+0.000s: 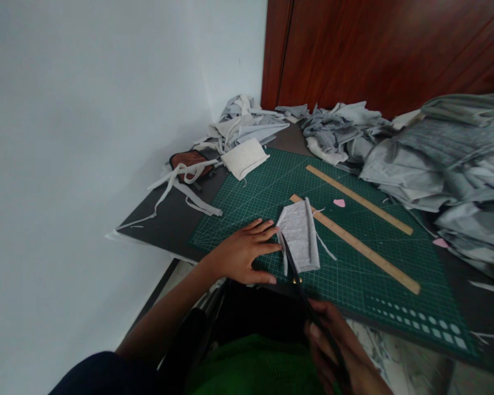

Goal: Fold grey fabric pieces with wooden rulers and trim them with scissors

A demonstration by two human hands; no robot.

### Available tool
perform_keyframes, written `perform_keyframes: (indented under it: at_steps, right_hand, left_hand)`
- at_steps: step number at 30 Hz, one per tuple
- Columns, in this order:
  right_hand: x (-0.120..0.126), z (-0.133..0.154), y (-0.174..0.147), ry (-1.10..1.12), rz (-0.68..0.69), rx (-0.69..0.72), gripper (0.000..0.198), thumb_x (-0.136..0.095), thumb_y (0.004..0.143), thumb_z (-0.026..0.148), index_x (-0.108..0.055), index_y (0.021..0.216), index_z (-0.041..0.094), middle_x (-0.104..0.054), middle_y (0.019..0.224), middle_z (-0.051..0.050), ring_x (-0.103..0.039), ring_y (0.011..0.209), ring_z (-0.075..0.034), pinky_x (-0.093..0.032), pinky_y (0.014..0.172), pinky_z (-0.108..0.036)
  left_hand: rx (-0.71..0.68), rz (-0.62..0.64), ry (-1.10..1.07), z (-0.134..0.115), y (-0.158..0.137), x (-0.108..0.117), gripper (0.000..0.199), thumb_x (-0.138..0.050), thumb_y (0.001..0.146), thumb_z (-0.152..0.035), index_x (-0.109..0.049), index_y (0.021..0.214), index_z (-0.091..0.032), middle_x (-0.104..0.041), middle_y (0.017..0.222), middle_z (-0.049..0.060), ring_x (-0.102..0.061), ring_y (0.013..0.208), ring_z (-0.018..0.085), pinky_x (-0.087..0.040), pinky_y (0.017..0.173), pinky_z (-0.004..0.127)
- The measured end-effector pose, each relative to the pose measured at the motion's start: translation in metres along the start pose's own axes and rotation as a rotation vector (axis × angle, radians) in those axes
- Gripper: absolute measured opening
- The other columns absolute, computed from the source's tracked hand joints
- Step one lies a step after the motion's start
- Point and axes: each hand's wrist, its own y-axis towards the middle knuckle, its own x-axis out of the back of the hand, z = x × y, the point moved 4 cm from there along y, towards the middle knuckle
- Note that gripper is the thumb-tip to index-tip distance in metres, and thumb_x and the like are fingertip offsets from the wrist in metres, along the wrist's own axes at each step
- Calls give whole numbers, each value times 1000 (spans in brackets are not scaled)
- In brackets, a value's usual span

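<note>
A small light-grey piece of fabric (299,236) lies on the green cutting mat (267,186), partly over one wooden ruler. My left hand (245,255) lies flat with its fingers spread, the fingertips touching the fabric's left edge. Black scissors (302,293) are in my right hand (337,340), which is closed around their handles near the table's front edge. Their blades reach up along the left side of the fabric, where a narrow strip (285,262) hangs beside the main piece. The handles are partly hidden by my fingers.
Two wooden rulers (366,249) (360,200) lie slanted on the mat. Pink scraps (339,203) lie nearby. Grey fabric heaps (444,153) crowd the right and back. A cream piece (246,158), loose strips (197,198) and a brown item (191,164) lie left. A white wall borders the table.
</note>
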Motion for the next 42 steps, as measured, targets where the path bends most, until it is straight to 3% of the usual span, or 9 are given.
perform_keyframes:
  at_steps: [10, 16, 20, 33, 42]
  right_hand:
    - [1, -8, 1, -7, -22, -1, 71, -71, 84, 70, -45, 134, 27, -53, 65, 9, -45, 45, -8, -36, 40, -20]
    - [0, -7, 0, 48, 0, 0, 65, -73, 83, 69, -49, 128, 28, -54, 68, 8, -40, 42, -6, -34, 39, -19]
    - [2, -6, -1, 60, -28, -9, 71, -75, 80, 71, -48, 131, 28, -61, 80, 4, -44, 44, -6, -35, 39, -19]
    - [1, -8, -3, 153, -37, -62, 73, -83, 72, 70, -54, 123, 27, -61, 75, 5, -43, 43, -3, -29, 42, -17]
    - [3, -14, -1, 166, -35, -16, 70, -83, 77, 63, -53, 128, 27, -62, 74, 5, -40, 41, -3, -28, 41, -18]
  left_hand:
    - [-2, -7, -5, -1, 0, 1, 74, -69, 84, -71, -65, 137, -19, -49, 157, 17, -37, 151, 37, -20, 128, 56]
    - [3, -7, -13, -2, 0, 2, 73, -69, 84, -71, -65, 137, -21, -47, 159, 15, -38, 151, 37, -22, 126, 57]
    - [2, -5, -3, -2, 0, 2, 70, -67, 87, -69, -64, 138, -21, -47, 159, 15, -37, 151, 38, -22, 126, 57]
    - [-3, -21, -2, -1, -2, -1, 71, -70, 86, -67, -63, 140, -21, -48, 158, 15, -35, 152, 38, -20, 127, 56]
    - [5, -11, 1, -1, -2, 0, 70, -70, 86, -66, -64, 139, -21, -48, 158, 15, -35, 152, 37, -21, 127, 57]
